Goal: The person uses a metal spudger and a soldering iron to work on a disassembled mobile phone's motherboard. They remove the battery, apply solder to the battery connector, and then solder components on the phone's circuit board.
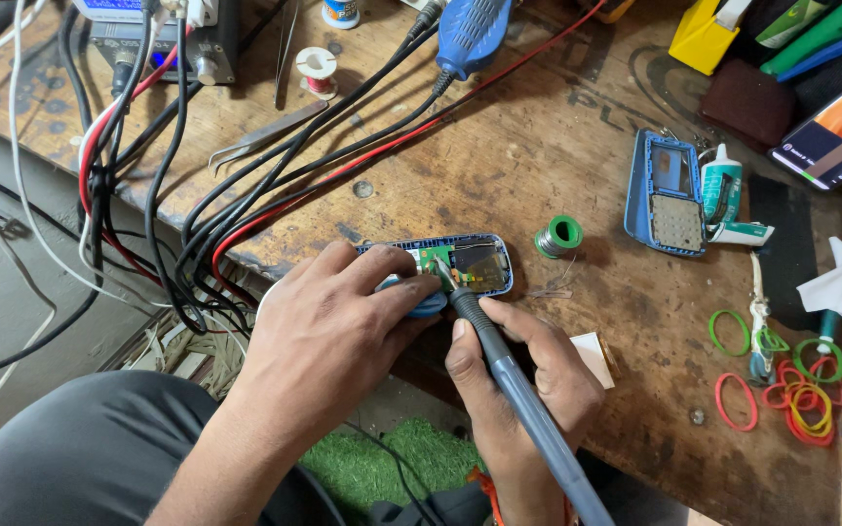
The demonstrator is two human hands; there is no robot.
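Note:
An opened small blue phone [475,263] lies on the wooden bench, its green circuit board and dark screen exposed. My left hand [328,331] presses down on its left end, fingers curled over a blue rounded part. A blue-handled soldering iron [518,390] is gripped like a pen in my right hand [518,385]. Its tip touches the board near the phone's middle.
A spool of solder [561,235] sits just right of the phone. The phone's blue front cover with keypad [667,193] and a glue tube [721,190] lie further right. Rubber bands [796,390] are scattered at the right. Cables [177,195], tweezers [260,136] and a power supply [163,39] crowd the left.

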